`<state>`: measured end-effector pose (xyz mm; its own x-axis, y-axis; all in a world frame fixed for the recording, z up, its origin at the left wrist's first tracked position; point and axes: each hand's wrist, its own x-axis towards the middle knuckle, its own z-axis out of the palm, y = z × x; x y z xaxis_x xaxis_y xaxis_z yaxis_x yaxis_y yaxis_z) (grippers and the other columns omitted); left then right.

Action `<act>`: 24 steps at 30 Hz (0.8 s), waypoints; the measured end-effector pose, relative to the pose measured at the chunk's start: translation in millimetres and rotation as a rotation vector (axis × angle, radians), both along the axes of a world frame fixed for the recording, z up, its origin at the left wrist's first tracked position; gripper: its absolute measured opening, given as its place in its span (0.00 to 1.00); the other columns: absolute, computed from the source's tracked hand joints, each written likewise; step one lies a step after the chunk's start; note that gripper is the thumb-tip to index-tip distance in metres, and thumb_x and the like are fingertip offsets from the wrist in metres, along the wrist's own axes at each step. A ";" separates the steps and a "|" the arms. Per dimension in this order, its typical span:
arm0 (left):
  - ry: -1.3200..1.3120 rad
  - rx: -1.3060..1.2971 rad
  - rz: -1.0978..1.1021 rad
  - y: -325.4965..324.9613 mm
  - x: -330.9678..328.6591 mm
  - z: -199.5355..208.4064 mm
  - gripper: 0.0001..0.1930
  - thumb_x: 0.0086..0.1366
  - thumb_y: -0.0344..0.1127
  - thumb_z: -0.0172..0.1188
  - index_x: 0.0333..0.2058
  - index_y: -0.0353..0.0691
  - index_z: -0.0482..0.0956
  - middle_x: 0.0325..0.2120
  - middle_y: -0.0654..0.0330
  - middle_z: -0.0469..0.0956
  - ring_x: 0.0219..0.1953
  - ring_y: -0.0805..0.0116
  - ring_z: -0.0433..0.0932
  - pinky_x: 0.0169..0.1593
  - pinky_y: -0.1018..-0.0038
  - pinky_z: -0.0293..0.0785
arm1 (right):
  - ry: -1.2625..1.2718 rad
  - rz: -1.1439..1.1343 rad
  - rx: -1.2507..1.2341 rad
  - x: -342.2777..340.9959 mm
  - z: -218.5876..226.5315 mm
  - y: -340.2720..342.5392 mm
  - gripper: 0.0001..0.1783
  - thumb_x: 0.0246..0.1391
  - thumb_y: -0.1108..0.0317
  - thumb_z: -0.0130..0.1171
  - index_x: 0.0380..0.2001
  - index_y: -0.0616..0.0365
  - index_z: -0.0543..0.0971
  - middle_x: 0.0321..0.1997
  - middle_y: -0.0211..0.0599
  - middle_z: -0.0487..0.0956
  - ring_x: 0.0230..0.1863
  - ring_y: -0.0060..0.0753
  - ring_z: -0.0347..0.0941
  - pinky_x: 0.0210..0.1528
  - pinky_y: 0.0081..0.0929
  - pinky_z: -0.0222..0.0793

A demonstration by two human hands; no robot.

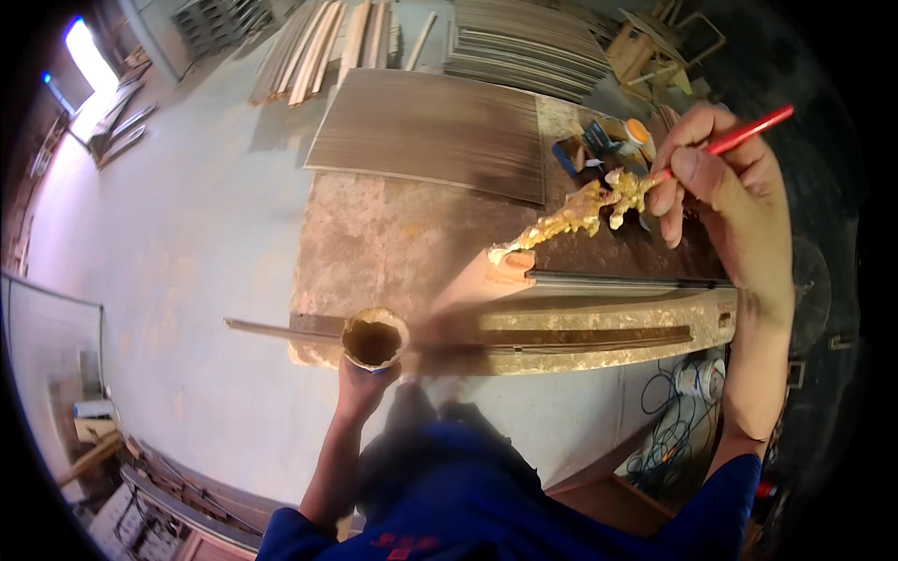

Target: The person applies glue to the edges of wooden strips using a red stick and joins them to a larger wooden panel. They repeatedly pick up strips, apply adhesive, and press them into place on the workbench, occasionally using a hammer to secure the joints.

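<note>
My right hand (725,178) is closed round the red handle of a brush (566,220) caked with lumpy yellowish glue. The brush points down and left over the workbench, its tip at the end of a pale wooden piece (482,285); whether they touch I cannot tell. Lower and to the left, my left hand (367,381) grips a round cup (375,342) from below, its fingers mostly hidden under it. Crusted residue rings the cup's rim, and its inside looks dark brown. Long narrow strips (580,337) lie along the bench's near edge, behind and beside the cup.
A large brown grooved panel (430,131) lies on the worn workbench (346,224). Beyond are stacked panels (524,47) and wooden strips (299,47) on the floor. A small box of items (599,145) sits near my right hand. Tangled cables (669,430) and a white bucket (700,381) lie below.
</note>
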<state>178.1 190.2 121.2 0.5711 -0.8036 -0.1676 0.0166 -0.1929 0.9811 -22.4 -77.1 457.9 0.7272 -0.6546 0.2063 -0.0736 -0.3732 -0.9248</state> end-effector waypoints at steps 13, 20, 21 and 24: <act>-0.055 -0.102 0.096 52.6 -43.9 -2.8 0.22 0.56 0.23 0.67 0.51 0.35 0.76 0.42 0.58 0.82 0.44 0.68 0.80 0.50 0.70 0.76 | 0.165 0.303 -0.695 -10.3 26.6 63.4 0.05 0.53 0.78 0.55 0.33 0.62 0.78 0.34 0.38 0.76 0.30 0.21 0.68 0.34 0.19 0.65; -0.086 -0.111 0.067 53.7 -25.1 7.0 0.21 0.53 0.24 0.67 0.48 0.35 0.78 0.40 0.57 0.83 0.43 0.67 0.80 0.49 0.70 0.76 | 0.061 0.075 -0.520 -31.6 15.5 82.9 0.07 0.51 0.85 0.56 0.33 0.65 0.79 0.35 0.36 0.78 0.35 0.23 0.73 0.40 0.20 0.68; -0.079 -0.111 0.064 52.5 -23.1 6.6 0.21 0.53 0.24 0.67 0.47 0.35 0.78 0.40 0.58 0.83 0.43 0.68 0.80 0.48 0.71 0.77 | 0.078 0.053 -0.522 -31.4 13.8 85.2 0.08 0.51 0.85 0.56 0.34 0.65 0.79 0.36 0.36 0.78 0.35 0.23 0.73 0.40 0.20 0.68; -0.032 -0.084 0.027 51.3 -15.8 8.5 0.21 0.51 0.25 0.69 0.46 0.35 0.79 0.40 0.60 0.83 0.43 0.70 0.80 0.48 0.71 0.76 | -0.002 -0.037 -0.468 -37.6 1.4 88.0 0.05 0.57 0.82 0.59 0.37 0.66 0.79 0.36 0.39 0.80 0.32 0.22 0.76 0.35 0.19 0.73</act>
<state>162.3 241.5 129.6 0.5969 -0.7981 -0.0819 -0.0110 -0.1103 0.9938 -60.0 10.9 459.3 0.7044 -0.5166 0.4867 -0.0933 -0.7472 -0.6580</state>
